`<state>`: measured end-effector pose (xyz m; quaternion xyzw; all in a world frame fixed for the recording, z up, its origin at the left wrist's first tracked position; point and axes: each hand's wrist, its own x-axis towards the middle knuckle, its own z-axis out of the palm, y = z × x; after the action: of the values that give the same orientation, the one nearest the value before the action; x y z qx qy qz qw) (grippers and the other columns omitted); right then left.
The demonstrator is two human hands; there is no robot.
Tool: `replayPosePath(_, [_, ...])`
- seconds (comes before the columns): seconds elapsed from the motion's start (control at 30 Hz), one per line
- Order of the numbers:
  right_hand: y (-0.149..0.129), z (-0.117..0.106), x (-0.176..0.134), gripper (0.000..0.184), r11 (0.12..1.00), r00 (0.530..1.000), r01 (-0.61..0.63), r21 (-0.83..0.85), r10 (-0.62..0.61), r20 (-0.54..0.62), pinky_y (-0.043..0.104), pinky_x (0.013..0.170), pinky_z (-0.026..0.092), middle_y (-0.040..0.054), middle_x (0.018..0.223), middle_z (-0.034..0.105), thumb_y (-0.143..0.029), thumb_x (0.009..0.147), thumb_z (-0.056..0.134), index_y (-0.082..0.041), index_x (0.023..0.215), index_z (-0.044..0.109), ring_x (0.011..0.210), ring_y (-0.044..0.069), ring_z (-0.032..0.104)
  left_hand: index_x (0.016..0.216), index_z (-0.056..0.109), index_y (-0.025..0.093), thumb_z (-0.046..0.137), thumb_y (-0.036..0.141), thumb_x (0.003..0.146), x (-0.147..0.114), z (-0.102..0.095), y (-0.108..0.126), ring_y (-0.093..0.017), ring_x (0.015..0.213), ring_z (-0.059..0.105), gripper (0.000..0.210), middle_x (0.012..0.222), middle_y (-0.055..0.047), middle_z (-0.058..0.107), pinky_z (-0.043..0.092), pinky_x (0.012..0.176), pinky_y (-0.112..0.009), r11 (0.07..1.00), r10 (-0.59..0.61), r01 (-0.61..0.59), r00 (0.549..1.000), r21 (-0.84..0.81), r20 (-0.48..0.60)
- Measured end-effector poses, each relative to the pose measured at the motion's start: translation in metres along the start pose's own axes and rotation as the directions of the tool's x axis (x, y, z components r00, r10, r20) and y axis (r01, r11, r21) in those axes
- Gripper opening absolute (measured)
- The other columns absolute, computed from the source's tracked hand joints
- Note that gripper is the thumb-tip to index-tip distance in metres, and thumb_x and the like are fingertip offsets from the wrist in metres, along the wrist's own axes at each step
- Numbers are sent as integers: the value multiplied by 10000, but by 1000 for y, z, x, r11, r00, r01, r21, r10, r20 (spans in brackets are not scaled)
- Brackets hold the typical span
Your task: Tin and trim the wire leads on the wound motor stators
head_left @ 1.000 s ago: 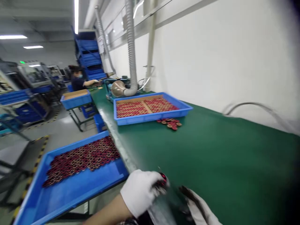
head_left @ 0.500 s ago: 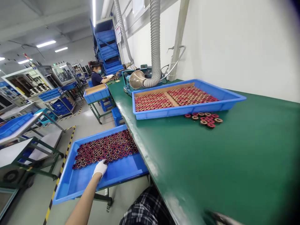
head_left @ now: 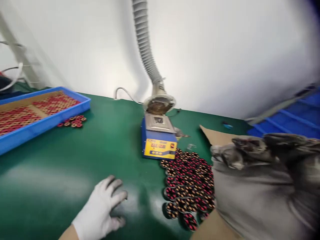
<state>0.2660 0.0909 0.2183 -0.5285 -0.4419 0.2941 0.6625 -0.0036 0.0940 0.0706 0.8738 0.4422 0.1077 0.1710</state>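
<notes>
My left hand (head_left: 101, 206), in a white glove with darkened fingertips, is low over the green bench with its fingers spread and nothing in them. To its right lies a cluster of small black round parts (head_left: 190, 183) with pink and tan segments, like small wound ring cores. My right hand (head_left: 260, 186), in a greyish, stained glove, looms large and blurred at the right edge, very close to the camera. It covers part of a cardboard sheet (head_left: 217, 136); how its fingers are set, and whether anything is in them, is unclear.
A blue device (head_left: 160, 150) with a yellow panel stands behind the cluster, under a flexible exhaust hose (head_left: 143, 36). At left, a blue tray (head_left: 50, 116) holds rows of ring parts, with several loose rings (head_left: 75, 121) beside it. Blue trays (head_left: 287, 118) stand at far right.
The view has swung right, from the aisle and lower blue tray to the bench. My left hand has left the parts in that lower tray and is over the bench. My right hand has come into view.
</notes>
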Motion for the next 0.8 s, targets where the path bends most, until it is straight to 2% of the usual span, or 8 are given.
replayPosePath(0.1, [-21,-2,-1,98,935,997,77,346,-69,-35,307,668,465,-72,727,654,-490,750,599,-408,739,651,708,139,601,1208,432,300,749,276,537,47,18,51,-372,1213,312,742,1279,-84,445,325,957,-559,979,203,-198,965,-44,165])
replayPosePath(0.23, [-41,0,-3,114,929,998,-41,369,18,64,302,508,466,-37,607,665,-473,660,693,-363,635,674,530,147,593,1215,404,331,570,129,731,85,26,86,-298,1062,473,549,1235,-81,479,452,811,-455,950,285,-297,950,93,124])
replayPosePath(0.43, [-31,16,2,178,904,999,-13,428,34,-42,281,530,515,-28,591,683,-416,541,783,-275,600,692,529,147,619,875,575,170,578,101,761,109,22,81,-335,1085,470,134,1191,-121,527,463,776,-456,912,317,-331,943,242,96])
replayPosePath(0.53, [-6,27,14,120,919,999,15,394,-29,30,269,633,515,-21,753,703,-370,682,702,-280,760,704,673,147,633,846,547,162,594,91,752,111,-13,71,-327,1172,387,126,1190,-106,526,426,859,-480,929,288,-247,951,276,-117])
replayPosePath(0.6, [9,38,25,110,930,999,-13,368,-1,37,255,706,495,-16,835,693,-327,728,670,-259,812,688,740,133,616,857,514,173,584,110,773,112,-45,73,-314,1179,372,126,1175,-100,521,410,884,-494,950,289,-199,853,242,-435])
replayPosePath(0.67, [16,51,32,148,901,986,-128,414,71,151,237,749,472,-2,863,678,-315,729,673,-226,847,667,785,124,600,862,497,178,595,144,792,113,-74,80,-300,1146,402,125,1115,-95,532,414,886,-487,952,307,-195,634,237,-710])
replayPosePath(0.73, [17,61,34,204,789,916,-316,527,110,385,228,748,466,7,859,668,-306,709,693,-213,885,650,796,122,598,879,502,181,595,173,804,115,-92,89,-298,1121,420,120,1073,-93,532,412,889,-486,938,347,-181,451,297,-822])
replayPosePath(0.8, [16,68,31,237,646,840,-455,613,85,535,217,705,475,7,838,668,-288,673,725,-218,886,647,754,117,608,880,506,191,562,172,816,118,-99,93,-302,1127,412,87,1081,-91,509,408,888,-481,932,361,-164,361,322,-860])
